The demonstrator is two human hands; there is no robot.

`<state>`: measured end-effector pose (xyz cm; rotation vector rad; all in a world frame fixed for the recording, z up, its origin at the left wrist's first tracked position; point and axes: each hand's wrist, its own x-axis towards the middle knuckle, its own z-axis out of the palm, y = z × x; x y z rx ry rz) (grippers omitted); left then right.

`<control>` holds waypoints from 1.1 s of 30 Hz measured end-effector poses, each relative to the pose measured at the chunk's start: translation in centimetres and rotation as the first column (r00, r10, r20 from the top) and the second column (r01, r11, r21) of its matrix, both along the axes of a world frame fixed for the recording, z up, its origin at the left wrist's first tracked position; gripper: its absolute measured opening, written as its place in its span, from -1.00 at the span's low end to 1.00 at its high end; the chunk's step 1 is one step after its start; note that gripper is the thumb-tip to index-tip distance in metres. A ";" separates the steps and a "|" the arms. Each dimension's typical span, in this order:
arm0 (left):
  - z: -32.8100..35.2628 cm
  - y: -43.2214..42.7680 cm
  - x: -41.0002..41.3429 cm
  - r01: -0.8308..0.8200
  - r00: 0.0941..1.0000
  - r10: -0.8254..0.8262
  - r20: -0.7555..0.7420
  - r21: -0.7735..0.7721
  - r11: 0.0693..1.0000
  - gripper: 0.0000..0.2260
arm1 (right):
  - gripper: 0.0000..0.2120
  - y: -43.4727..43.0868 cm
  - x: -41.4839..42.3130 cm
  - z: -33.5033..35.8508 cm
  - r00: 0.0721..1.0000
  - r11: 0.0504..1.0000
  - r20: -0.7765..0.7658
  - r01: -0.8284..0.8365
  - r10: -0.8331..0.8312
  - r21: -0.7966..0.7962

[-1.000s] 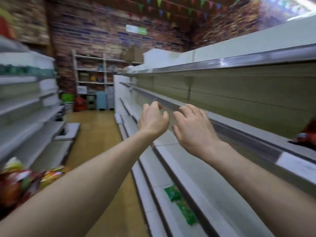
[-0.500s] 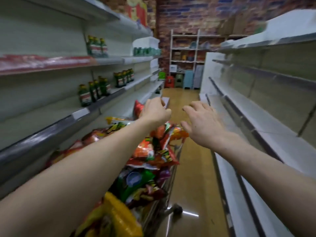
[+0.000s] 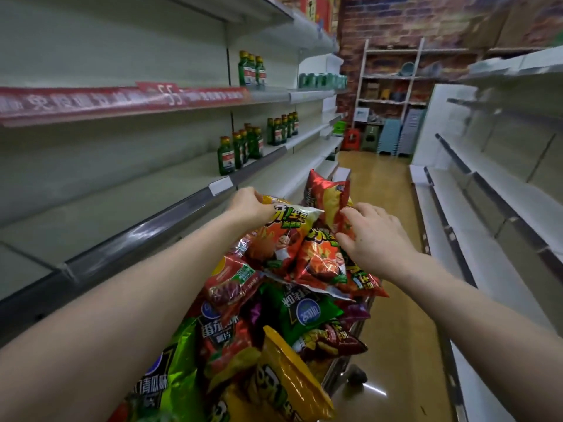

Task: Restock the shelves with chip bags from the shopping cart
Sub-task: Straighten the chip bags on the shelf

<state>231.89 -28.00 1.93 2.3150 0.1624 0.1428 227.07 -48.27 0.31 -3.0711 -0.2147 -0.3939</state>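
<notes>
My left hand [image 3: 249, 205] grips the top edge of a glossy orange-red chip bag [image 3: 280, 239] printed with a cartoon figure. One matching bag [image 3: 320, 263] lies touching it. My right hand [image 3: 377, 239] pinches one upright red bag [image 3: 327, 193]. All three top the heaped shopping cart [image 3: 336, 368]. Three green bottles [image 3: 251, 70] stand grouped at upper left.

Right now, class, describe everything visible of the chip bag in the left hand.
The chip bag is glossy, foil-like plastic, orange-red with a cartoon figure and a pale yellow top band bearing bold lettering. Puffed, it lies tilted atop the heap in the shopping cart. The left hand grips its top corner; a similar bag lies beside it.
</notes>
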 end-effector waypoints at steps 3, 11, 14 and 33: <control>-0.9 0.4 1.3 -0.035 0.999 0.034 -0.038 -0.027 0.999 -0.92 | -0.59 -0.1 2.3 -0.7 1.000 1.000 -0.021 -0.009 0.009 0.012; -1.6 -1.8 6.1 -0.034 0.996 0.026 -0.080 -0.097 0.995 -0.46 | -0.50 -1.8 9.4 -1.3 0.997 0.997 -0.075 0.030 -0.025 0.065; -1.3 -4.0 8.6 -0.007 0.999 0.003 -0.039 -0.095 0.995 -0.43 | -0.49 -2.8 12.7 -0.9 0.998 0.994 -0.059 0.042 -0.036 0.105; -3.8 -10.6 16.7 -0.052 0.998 0.044 -0.042 -0.243 0.969 -0.50 | -0.73 -4.9 24.4 -2.9 0.999 0.977 -0.006 0.051 -0.051 0.208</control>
